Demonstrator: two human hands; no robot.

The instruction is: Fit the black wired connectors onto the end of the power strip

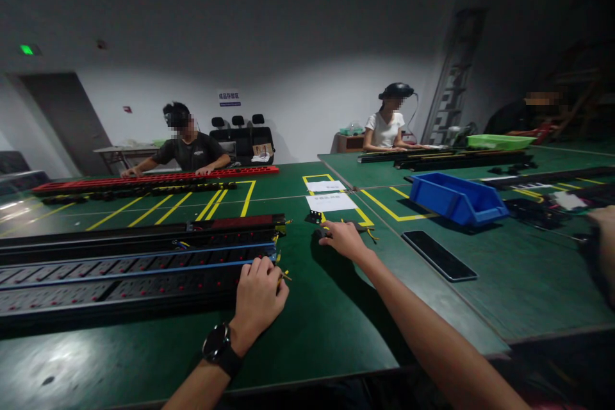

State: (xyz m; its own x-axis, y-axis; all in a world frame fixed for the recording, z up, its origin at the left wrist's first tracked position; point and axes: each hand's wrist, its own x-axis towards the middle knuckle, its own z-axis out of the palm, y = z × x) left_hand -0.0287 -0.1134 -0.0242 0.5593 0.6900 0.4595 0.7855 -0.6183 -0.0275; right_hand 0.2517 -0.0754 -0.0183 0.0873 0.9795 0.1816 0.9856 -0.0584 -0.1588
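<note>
My left hand (262,291), with a black watch on the wrist, is closed over the right end of a long black power strip (168,282). The strip carries socket rows, small red dots and blue edging; yellow-green wires (285,275) stick out beside the fingers. My right hand (346,240) reaches forward, its fingers closed at a small black part (361,229) with yellow wire ends. The hand hides most of that part. Just beyond the fingertips lies a small black plate with holes (314,216).
A blue bin (456,198) and a phone (438,255) lie to the right. Paper sheets (331,202) lie ahead. Across the green table, one person (189,150) handles a red rail (158,179); another (385,128) sits behind dark rails. A co-worker's hand (603,230) shows at far right.
</note>
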